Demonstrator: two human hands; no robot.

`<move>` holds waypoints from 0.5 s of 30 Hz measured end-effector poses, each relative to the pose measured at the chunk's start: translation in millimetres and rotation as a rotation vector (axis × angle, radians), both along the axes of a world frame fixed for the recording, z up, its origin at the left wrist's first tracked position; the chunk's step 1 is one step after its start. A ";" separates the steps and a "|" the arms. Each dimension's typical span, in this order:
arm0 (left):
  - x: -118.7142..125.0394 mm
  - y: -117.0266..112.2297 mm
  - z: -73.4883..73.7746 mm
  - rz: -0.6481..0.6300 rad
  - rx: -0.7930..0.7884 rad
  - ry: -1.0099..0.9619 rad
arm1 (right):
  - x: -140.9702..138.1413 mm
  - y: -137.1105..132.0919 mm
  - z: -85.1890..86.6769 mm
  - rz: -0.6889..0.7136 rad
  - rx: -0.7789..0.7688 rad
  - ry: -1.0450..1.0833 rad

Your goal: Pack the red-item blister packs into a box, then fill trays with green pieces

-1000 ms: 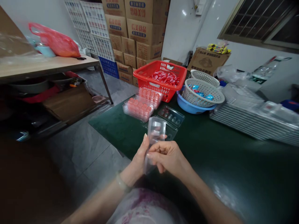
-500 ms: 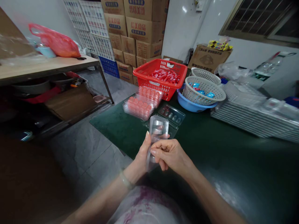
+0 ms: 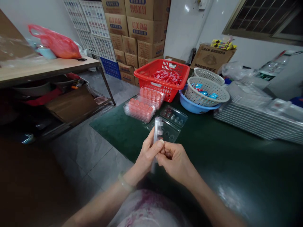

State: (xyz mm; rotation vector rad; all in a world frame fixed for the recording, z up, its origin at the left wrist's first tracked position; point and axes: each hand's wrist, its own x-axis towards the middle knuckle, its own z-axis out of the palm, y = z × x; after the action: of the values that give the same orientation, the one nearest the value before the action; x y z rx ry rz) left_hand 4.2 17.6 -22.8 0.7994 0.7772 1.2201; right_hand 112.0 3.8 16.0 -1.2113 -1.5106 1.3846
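My left hand [image 3: 147, 155] is closed around clear plastic blister trays [image 3: 157, 130], turned edge-on above the front of the green table [image 3: 113, 121]. The fingers of my right hand [image 3: 176, 159] pinch at the trays' near right edge, touching my left thumb; how many trays are held I cannot tell. Just beyond the hands, a clear blister tray [image 3: 170, 134] lies flat on the table, with another clear tray [image 3: 175, 116] behind it. To their left, clear packs of pink-orange pieces [image 3: 140, 110] are stacked.
A red basket [image 3: 163, 82] of red-wrapped pieces stands at the back. Right of it are grey colanders [image 3: 207, 91] over a blue basin [image 3: 196, 107], then a long stack of clear trays [image 3: 262, 121]. At left is a wooden table [image 3: 59, 64] with a red plastic bag [image 3: 56, 41].
The trays have turned from face-on to edge-on. My left thumb has come over onto their near side, beside my right fingers. The table's contents look unmoved.
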 end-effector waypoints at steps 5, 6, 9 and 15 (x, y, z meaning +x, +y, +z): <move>-27.5 12.5 2.3 -0.033 -0.042 0.019 | 2.0 -1.6 4.0 -0.091 0.055 -0.070; -39.6 15.4 2.4 0.008 -0.058 -0.005 | 4.8 -1.9 5.9 -0.085 0.061 -0.098; -85.0 21.9 6.5 0.229 -0.108 -0.042 | 8.3 -6.1 8.9 -0.045 0.164 -0.310; -142.0 14.9 36.7 0.671 0.032 0.067 | -29.6 -7.9 -29.8 0.298 0.452 -1.003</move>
State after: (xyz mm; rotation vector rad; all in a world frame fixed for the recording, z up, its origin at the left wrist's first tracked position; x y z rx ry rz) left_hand -137.8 32.5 13.9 0.6210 1.1340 1.8079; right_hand 82.4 -4.1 -13.8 -1.4900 -2.5903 0.4755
